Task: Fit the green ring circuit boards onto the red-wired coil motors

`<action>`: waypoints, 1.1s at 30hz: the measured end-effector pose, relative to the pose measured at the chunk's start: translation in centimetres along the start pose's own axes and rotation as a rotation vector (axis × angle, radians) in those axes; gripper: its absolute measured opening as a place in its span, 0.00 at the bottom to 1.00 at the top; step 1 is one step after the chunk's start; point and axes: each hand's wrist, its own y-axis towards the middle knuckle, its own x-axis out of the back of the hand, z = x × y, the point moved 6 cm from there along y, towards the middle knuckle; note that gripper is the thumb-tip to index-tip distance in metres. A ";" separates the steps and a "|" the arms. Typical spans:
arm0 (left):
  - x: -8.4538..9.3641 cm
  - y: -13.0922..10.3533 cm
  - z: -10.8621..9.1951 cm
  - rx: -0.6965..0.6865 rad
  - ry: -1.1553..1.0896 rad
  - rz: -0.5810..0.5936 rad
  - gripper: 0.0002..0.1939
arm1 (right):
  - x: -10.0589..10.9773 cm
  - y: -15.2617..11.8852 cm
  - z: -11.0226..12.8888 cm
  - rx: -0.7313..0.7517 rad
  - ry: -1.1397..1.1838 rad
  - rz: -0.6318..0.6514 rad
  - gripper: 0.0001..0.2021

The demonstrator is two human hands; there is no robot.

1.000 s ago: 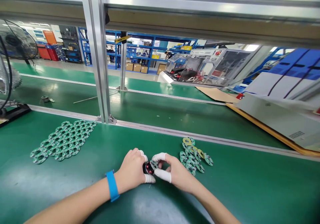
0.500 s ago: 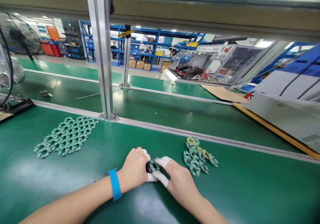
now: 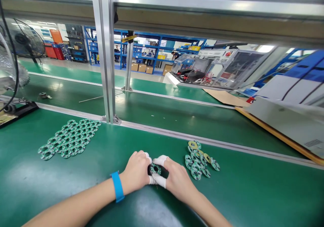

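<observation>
Between my two hands, above the green table (image 3: 101,173), is a dark round part with a green ring-shaped circuit board (image 3: 155,169) on its face. My left hand (image 3: 137,170), with a blue band at the wrist, grips the part from the left. The thumb and finger of my right hand (image 3: 174,176), in white finger covers, close round the ring board from the right. Many green ring boards (image 3: 73,137) lie in neat rows at the left. A looser heap of ring boards (image 3: 196,162), a few showing yellow faces, lies to the right.
A metal post (image 3: 105,58) rises from the rail (image 3: 162,131) behind my hands. A fan (image 3: 12,75) stands at the far left. A grey panel (image 3: 286,122) leans at the right. Beyond are a machine (image 3: 215,68), blue shelves and a distant person.
My right thumb and finger have shifted slightly left around the ring board, which now faces up more squarely. The view has tilted a little.
</observation>
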 end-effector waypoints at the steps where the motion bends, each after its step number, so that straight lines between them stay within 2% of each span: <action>1: -0.1 0.0 0.0 0.002 -0.001 -0.001 0.17 | 0.0 0.1 0.1 -0.004 -0.006 0.005 0.12; 5: 0.2 0.0 0.1 0.009 0.007 0.012 0.17 | -0.1 0.1 0.0 -0.024 -0.002 0.010 0.14; 7: 1.0 -0.2 -0.2 -0.006 -0.001 0.045 0.20 | -0.1 0.0 -0.3 -0.036 0.051 0.006 0.14; 10: 3.0 -0.8 -1.0 -0.065 -0.036 0.049 0.24 | -0.5 -0.3 -1.2 -0.024 0.253 0.052 0.18; 13: 3.9 -1.4 -2.2 -0.169 -0.016 0.005 0.12 | -1.0 -0.5 -2.0 0.001 0.442 0.123 0.23; 17: 2.0 -2.1 -3.3 -0.340 0.157 0.017 0.08 | -1.6 -0.5 -2.6 -0.022 0.534 0.106 0.21; 20: 0.7 -2.5 -3.8 -0.455 0.252 -0.039 0.08 | -1.9 -0.7 -2.4 -0.058 0.557 0.038 0.19; 23: 0.3 -2.9 -4.3 -0.546 0.320 -0.107 0.09 | -2.2 -0.8 -2.2 -0.097 0.535 -0.025 0.18; 25: 0.4 -3.0 -4.5 -0.573 0.349 -0.122 0.08 | -2.3 -0.7 -2.2 -0.096 0.509 -0.023 0.18; 28: 1.2 -2.7 -4.1 -0.521 0.279 -0.072 0.09 | -1.4 -0.8 -2.3 -0.054 0.432 -0.011 0.20; 30: 2.0 -2.4 -3.5 -0.453 0.125 -0.021 0.09 | 0.2 -1.0 -2.3 -0.052 0.301 -0.020 0.19; 32: 2.9 -2.2 -2.7 -0.364 -0.077 -0.016 0.08 | 1.6 -1.6 -1.7 -0.032 0.181 0.050 0.13; 33: 3.2 -2.0 -2.3 -0.317 -0.171 -0.022 0.12 | 1.9 -1.9 -1.0 0.013 0.164 0.134 0.12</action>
